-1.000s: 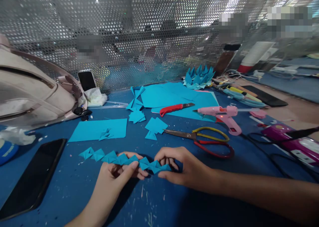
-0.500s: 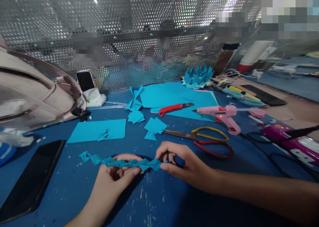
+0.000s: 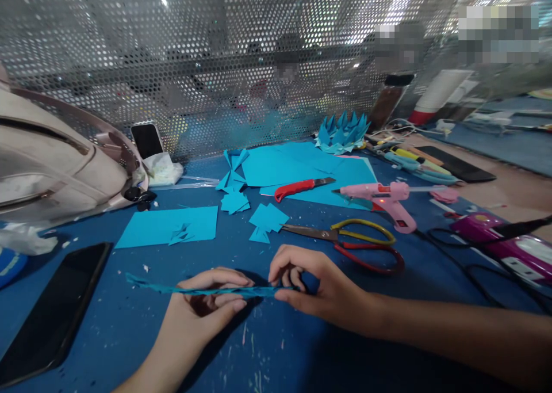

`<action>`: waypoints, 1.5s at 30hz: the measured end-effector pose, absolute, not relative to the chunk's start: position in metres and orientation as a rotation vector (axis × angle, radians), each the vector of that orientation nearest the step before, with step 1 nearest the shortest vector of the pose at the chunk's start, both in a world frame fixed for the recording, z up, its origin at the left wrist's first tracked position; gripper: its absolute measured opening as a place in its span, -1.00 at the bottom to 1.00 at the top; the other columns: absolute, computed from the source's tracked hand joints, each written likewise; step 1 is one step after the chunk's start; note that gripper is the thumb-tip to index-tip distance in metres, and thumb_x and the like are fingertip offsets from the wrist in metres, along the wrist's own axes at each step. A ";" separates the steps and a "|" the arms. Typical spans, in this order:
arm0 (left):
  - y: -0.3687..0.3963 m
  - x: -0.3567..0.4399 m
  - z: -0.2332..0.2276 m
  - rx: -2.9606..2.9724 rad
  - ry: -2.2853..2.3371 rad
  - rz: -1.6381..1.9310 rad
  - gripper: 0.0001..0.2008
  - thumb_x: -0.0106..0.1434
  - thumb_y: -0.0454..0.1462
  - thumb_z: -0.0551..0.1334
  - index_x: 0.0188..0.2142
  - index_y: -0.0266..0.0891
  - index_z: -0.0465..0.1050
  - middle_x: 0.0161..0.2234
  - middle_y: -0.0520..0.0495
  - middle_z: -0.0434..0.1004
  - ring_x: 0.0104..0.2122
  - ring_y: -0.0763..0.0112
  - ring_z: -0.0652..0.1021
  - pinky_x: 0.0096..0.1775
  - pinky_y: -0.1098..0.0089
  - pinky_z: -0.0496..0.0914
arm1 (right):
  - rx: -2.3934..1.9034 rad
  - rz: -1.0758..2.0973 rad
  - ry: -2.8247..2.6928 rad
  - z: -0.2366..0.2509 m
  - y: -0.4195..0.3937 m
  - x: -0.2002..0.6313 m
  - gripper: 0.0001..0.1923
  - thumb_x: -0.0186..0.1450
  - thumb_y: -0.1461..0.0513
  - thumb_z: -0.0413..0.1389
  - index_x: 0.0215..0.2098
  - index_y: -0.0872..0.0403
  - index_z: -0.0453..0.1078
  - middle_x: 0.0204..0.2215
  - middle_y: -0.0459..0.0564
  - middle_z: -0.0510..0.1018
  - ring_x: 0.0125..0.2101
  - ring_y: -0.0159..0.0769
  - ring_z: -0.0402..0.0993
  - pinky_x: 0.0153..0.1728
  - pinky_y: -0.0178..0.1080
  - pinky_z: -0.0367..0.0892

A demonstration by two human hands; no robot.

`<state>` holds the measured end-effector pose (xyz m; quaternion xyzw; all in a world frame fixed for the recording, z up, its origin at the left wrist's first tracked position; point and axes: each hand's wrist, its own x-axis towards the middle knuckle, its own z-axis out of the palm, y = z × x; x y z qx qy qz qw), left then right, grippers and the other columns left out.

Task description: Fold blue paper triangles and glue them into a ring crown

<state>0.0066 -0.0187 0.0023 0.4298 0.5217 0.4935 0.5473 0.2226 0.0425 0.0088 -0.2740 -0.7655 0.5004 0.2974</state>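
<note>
Between my hands, just above the blue table, a long strip of folded blue paper [image 3: 259,292] is seen nearly edge-on. My left hand [image 3: 207,301] is closed around its middle, thumb below and fingers above. At the strip's right end, my right hand [image 3: 319,283] pinches it between thumb and forefinger. The strip's left end sticks out past my left hand. Beyond my right hand lie scissors [image 3: 366,232] with one yellow and one red handle. Small cut blue paper pieces [image 3: 268,217] lie at the tips of their blades.
A red-handled knife [image 3: 297,189] rests on blue paper sheets [image 3: 280,163]. To the right are a pink glue gun [image 3: 383,194] and a purple power strip [image 3: 495,243]. A pointed blue paper ring [image 3: 342,134] stands behind. On the left are a black phone [image 3: 56,312] and a bag [image 3: 56,157].
The folded strip has turned about its length, from showing its zigzag face to nearly edge-on. Its free left end has shifted slightly left and down. Both hands keep their places.
</note>
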 end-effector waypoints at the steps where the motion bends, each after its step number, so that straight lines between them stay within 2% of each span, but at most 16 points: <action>1: -0.018 0.005 0.001 1.015 1.242 1.158 -0.84 -0.03 -0.30 0.45 -0.38 -0.23 0.64 -0.29 -0.12 0.66 -0.32 0.24 0.64 -0.25 0.38 0.54 | -0.730 1.334 -2.032 0.009 0.042 0.222 -0.87 0.26 0.26 0.21 -0.23 0.13 0.42 -0.36 -0.08 0.44 -0.50 -0.50 0.25 -0.50 -0.42 0.22; 8: -0.017 -0.002 -0.001 1.157 1.277 1.111 -0.87 0.13 -0.22 0.38 -0.34 -0.20 0.64 -0.32 -0.12 0.68 -0.30 0.21 0.65 -0.30 0.41 0.52 | -0.765 1.328 -2.047 0.009 0.043 0.221 -0.85 0.20 0.30 0.24 -0.26 0.11 0.41 -0.37 -0.09 0.45 -0.50 -0.48 0.27 -0.51 -0.42 0.23; 17: -0.018 0.006 0.002 0.934 1.250 1.186 -0.81 0.07 -0.18 0.44 -0.36 -0.25 0.62 -0.37 -0.07 0.67 -0.43 0.34 0.63 -0.31 0.43 0.53 | -0.767 1.321 -2.064 0.005 0.043 0.222 -0.75 0.15 0.31 0.30 -0.22 0.11 0.41 -0.35 -0.09 0.44 -0.48 -0.48 0.28 -0.50 -0.43 0.27; 23: -0.016 0.001 -0.001 0.977 1.232 1.144 -0.80 0.08 -0.23 0.43 -0.29 -0.25 0.60 -0.32 -0.11 0.69 -0.38 0.29 0.66 -0.26 0.40 0.55 | -0.756 1.335 -2.055 0.007 0.042 0.221 -0.87 0.30 0.25 0.15 -0.19 0.13 0.40 -0.35 -0.07 0.47 -0.45 -0.46 0.34 -0.42 -0.39 0.30; 27: -0.016 -0.002 -0.001 1.069 1.225 1.080 -0.77 0.10 -0.23 0.41 -0.23 -0.25 0.58 -0.28 -0.15 0.69 -0.32 0.23 0.66 -0.23 0.34 0.56 | -0.827 1.278 -2.048 0.008 0.042 0.220 -0.92 0.29 0.29 0.13 -0.24 0.13 0.42 -0.40 -0.08 0.47 -0.47 -0.45 0.33 -0.43 -0.38 0.30; 33: -0.016 0.001 -0.001 0.917 1.175 1.125 -0.71 0.14 -0.17 0.40 -0.18 -0.27 0.57 -0.26 -0.14 0.68 -0.34 0.26 0.66 -0.19 0.31 0.56 | -0.864 1.201 -2.093 0.005 0.044 0.220 -0.93 0.29 0.27 0.12 -0.30 0.11 0.43 -0.42 -0.09 0.50 -0.50 -0.45 0.32 -0.47 -0.38 0.28; 38: -0.016 -0.001 -0.006 0.859 1.086 1.173 -0.74 0.19 -0.12 0.37 -0.30 -0.30 0.62 -0.25 -0.17 0.66 -0.31 0.25 0.64 -0.15 0.27 0.57 | -0.865 1.162 -2.109 0.005 0.043 0.220 -0.94 0.28 0.28 0.13 -0.31 0.11 0.44 -0.42 -0.09 0.50 -0.51 -0.46 0.30 -0.48 -0.38 0.27; 42: -0.016 -0.004 -0.009 0.815 0.979 1.205 -0.75 0.22 -0.13 0.36 -0.45 -0.28 0.63 -0.16 -0.16 0.63 -0.29 0.25 0.64 -0.11 0.24 0.56 | -0.854 1.126 -2.116 0.005 0.042 0.220 -0.94 0.27 0.30 0.12 -0.31 0.11 0.44 -0.40 -0.08 0.51 -0.50 -0.46 0.31 -0.47 -0.39 0.27; 45: -0.017 -0.005 -0.010 0.818 0.942 1.219 -0.74 0.24 -0.14 0.35 -0.47 -0.27 0.63 -0.13 -0.16 0.61 -0.30 0.27 0.63 -0.10 0.23 0.55 | -0.844 1.101 -2.126 0.005 0.042 0.220 -0.94 0.27 0.32 0.12 -0.30 0.10 0.44 -0.39 -0.08 0.52 -0.49 -0.46 0.32 -0.46 -0.39 0.27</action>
